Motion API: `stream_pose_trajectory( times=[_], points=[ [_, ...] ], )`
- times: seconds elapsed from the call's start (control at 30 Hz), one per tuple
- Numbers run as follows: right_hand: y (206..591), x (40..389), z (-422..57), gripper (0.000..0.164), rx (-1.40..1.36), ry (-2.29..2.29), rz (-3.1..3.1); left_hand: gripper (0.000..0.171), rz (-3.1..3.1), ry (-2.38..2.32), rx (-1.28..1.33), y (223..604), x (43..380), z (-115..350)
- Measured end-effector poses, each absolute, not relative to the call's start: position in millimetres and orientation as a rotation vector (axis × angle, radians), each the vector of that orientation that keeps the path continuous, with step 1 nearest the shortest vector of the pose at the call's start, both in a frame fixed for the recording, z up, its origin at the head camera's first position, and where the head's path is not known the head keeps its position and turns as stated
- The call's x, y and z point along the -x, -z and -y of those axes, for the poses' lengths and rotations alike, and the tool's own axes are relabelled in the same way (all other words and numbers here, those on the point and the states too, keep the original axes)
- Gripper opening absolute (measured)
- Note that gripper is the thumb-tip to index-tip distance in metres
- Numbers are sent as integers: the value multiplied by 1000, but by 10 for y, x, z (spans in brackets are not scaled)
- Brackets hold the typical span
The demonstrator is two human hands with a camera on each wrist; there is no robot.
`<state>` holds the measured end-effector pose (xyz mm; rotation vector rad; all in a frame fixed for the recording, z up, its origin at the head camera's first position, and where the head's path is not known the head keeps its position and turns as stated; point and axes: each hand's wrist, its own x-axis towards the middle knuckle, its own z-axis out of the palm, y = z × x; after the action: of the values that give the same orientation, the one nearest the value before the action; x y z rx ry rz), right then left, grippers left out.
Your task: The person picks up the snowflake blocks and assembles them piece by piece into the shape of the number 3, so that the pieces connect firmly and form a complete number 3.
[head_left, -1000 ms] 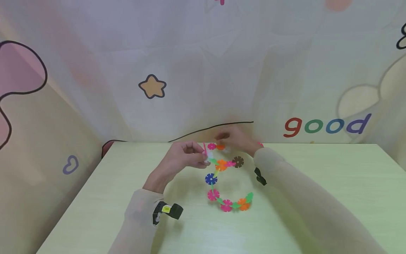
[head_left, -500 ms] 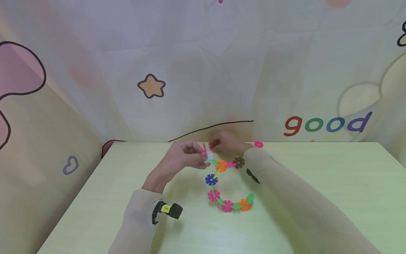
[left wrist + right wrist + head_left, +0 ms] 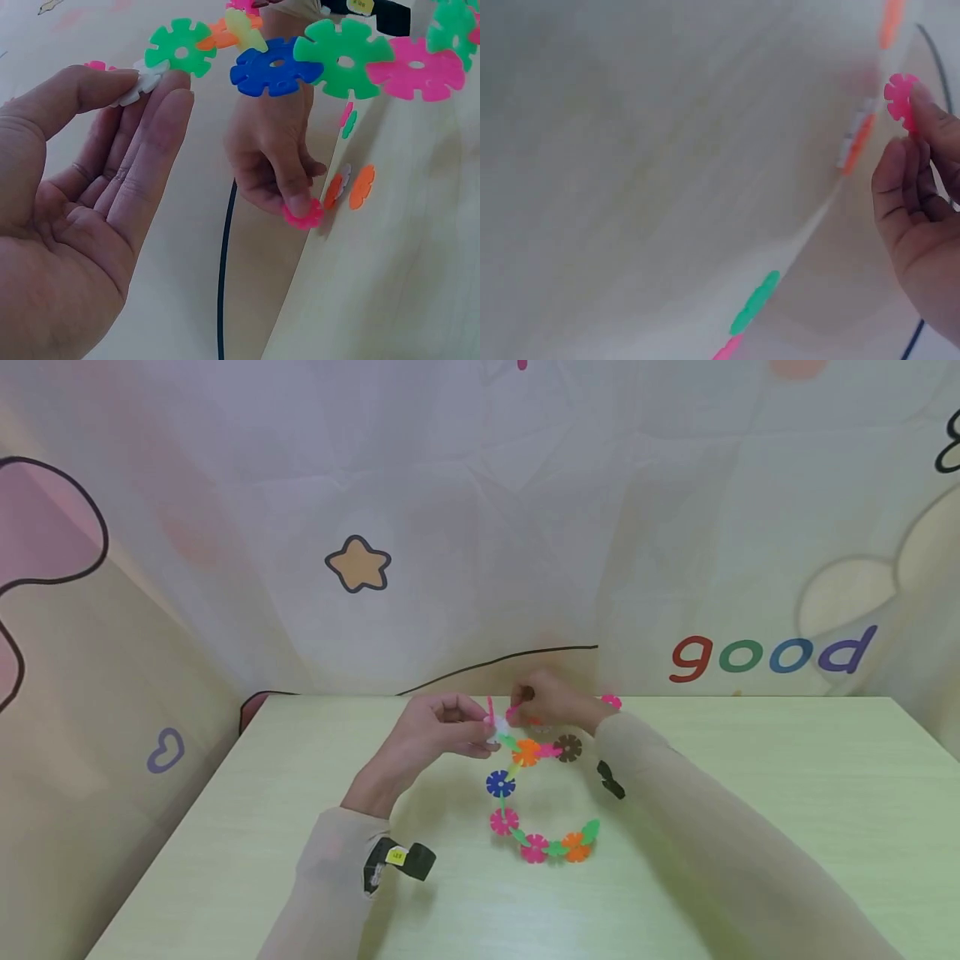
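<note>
My left hand (image 3: 450, 727) pinches a white snowflake disc (image 3: 141, 84) between thumb and fingers. That disc is the upper end of a curved chain of slotted plastic discs, with a pink disc (image 3: 491, 708) standing up from it. Below it the chain runs through an orange disc (image 3: 527, 752), a blue disc (image 3: 500, 783) and several pink and green ones; a brown disc (image 3: 567, 748) ends a side branch. Near the table's back edge, my right hand (image 3: 551, 697) pinches a loose pink snowflake disc (image 3: 900, 101) by its rim, apart from the chain.
Loose discs lie along the table's back edge: an orange disc (image 3: 363, 187), a green disc (image 3: 754, 302) and a pink disc (image 3: 611, 702) among them. A printed cloth (image 3: 480, 527) hangs right behind the table (image 3: 787, 827).
My right hand moved left to the back edge, picked up the pink disc there, then drew back slightly right with it. My left hand keeps its hold on the chain almost unmoved.
</note>
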<state>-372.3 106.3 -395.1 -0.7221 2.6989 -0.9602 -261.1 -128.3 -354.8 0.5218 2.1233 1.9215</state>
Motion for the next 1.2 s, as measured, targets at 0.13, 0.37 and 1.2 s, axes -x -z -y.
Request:
stream_pose_trajectory(
  times=[0.13, 0.37, 1.2],
  points=[
    [3842, 3593, -1198, 4, 744, 1154, -2656, 11, -2121, -1936, -520, 3545, 2601, 1258],
    [3609, 3306, -1429, 14, 708, 1410, -2622, 13, -2140, -1945, -506, 3561, 2607, 1203],
    [3313, 2710, -1400, 23, 761, 1986, -2496, 17, -2205, -1931, -500, 3596, 2550, 1009]
  ],
)
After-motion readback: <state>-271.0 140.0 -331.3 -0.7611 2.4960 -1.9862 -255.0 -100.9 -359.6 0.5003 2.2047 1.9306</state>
